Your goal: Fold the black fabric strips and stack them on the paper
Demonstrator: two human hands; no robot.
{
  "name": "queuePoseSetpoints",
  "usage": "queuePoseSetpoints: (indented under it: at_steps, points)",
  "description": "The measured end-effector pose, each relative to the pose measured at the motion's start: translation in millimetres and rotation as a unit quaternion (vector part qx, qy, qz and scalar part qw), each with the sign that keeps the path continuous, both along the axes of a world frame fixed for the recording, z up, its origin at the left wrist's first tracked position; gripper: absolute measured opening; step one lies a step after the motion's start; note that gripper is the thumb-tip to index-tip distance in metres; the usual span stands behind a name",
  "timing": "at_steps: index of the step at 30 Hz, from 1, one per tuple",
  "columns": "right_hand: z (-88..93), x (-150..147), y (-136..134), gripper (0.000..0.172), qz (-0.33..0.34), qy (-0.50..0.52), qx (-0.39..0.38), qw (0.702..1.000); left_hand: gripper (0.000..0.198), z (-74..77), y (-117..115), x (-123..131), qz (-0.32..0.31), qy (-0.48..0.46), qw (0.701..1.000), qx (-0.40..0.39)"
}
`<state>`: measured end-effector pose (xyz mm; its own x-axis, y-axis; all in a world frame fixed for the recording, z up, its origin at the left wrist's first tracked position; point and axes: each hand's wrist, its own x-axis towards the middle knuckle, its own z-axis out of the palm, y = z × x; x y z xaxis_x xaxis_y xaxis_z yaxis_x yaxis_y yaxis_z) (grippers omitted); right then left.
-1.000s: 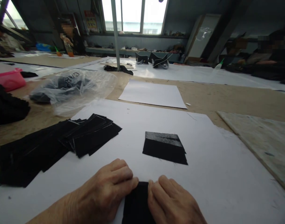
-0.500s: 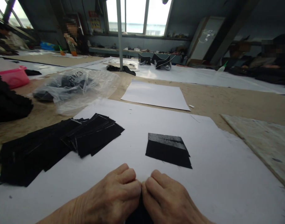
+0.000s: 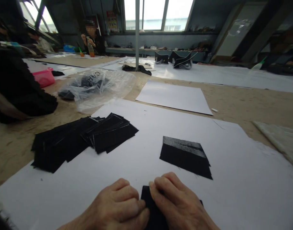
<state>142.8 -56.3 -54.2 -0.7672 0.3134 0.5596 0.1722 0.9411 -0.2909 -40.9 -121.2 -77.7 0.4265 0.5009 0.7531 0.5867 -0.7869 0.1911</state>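
Observation:
A black fabric piece (image 3: 154, 209) lies on the white sheet (image 3: 117, 163) at the bottom centre, partly covered by my hands. My left hand (image 3: 122, 204) has its fingers curled closed on the piece's left edge. Over its upper and right part, my right hand (image 3: 177, 201) is closed, thumb and fingers pinching the fabric near the top edge. Ahead and to the right lies a small stack of black pieces (image 3: 184, 159) with a greyish strip along its top. A spread pile of black pieces (image 3: 112, 132) rests at the left.
Behind are a clear plastic bag (image 3: 98, 86), a second white sheet (image 3: 175, 95), a pink basket (image 3: 44, 77) and a pole (image 3: 137, 38). A dark fabric heap (image 3: 19, 86) stands at the left, a board (image 3: 280, 137) at the right. A person (image 3: 92, 38) sits across the table.
The view has turned left, so the surroundings appear further right. My hands have moved slightly apart, and more of the black piece's top edge shows between them.

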Motion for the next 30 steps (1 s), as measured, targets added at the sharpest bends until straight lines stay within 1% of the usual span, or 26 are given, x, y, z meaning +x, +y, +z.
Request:
queuePoseSetpoints:
  at_steps: [3,7,11,14,16,18,19,21,23,25,28,30]
  points:
    - [0.8,-1.0,1.3,0.027,0.010,-0.016,-0.011,1.000,0.034,-8.6,-5.2,7.5,0.047,-0.025,0.998,0.026]
    - [3.3,-1.1,-0.5,0.028,0.003,-0.040,0.000,0.999,0.038,-6.2,-4.6,11.6,0.070,-0.047,0.996,0.034]
    - [3.7,-6.6,-3.2,0.026,-0.014,-0.041,0.021,0.999,0.041,-1.8,-4.5,9.3,0.059,0.012,0.997,0.040]
    - [3.5,-15.2,-4.3,0.023,-0.028,-0.060,0.031,0.997,0.041,-2.8,-6.1,5.9,0.045,0.017,0.999,0.000]
    - [4.9,-18.0,-4.1,0.018,-0.021,-0.076,0.014,0.997,0.041,-4.5,-6.0,4.6,0.045,0.004,0.999,-0.017]
    - [7.7,-15.0,-3.3,0.016,-0.025,-0.066,-0.018,0.997,0.039,-5.3,-5.0,4.8,0.051,0.004,0.999,-0.003]
    - [9.3,-11.2,-3.0,0.017,-0.043,-0.055,-0.031,0.997,0.037,-5.1,-4.5,5.3,0.055,0.005,0.998,0.008]
    - [12.2,-1.0,-2.3,0.015,-0.102,-0.046,-0.032,0.993,0.029,-2.9,-4.3,6.2,0.062,0.002,0.998,0.021]
    - [13.2,9.1,-1.6,0.009,-0.157,-0.073,-0.011,0.985,0.022,1.2,-5.2,5.4,0.061,0.007,0.998,0.013]
    - [11.7,15.8,-0.5,0.007,-0.179,-0.107,0.005,0.978,0.019,5.9,-5.6,1.7,0.043,0.005,0.999,-0.002]
    - [5.8,17.8,0.9,0.012,-0.156,-0.107,0.024,0.982,0.018,11.4,-1.5,-4.2,0.019,-0.015,0.999,-0.021]
    - [1.7,15.2,-0.2,0.016,-0.133,-0.083,0.054,0.986,0.021,13.0,5.2,-2.7,0.048,-0.031,0.998,-0.005]
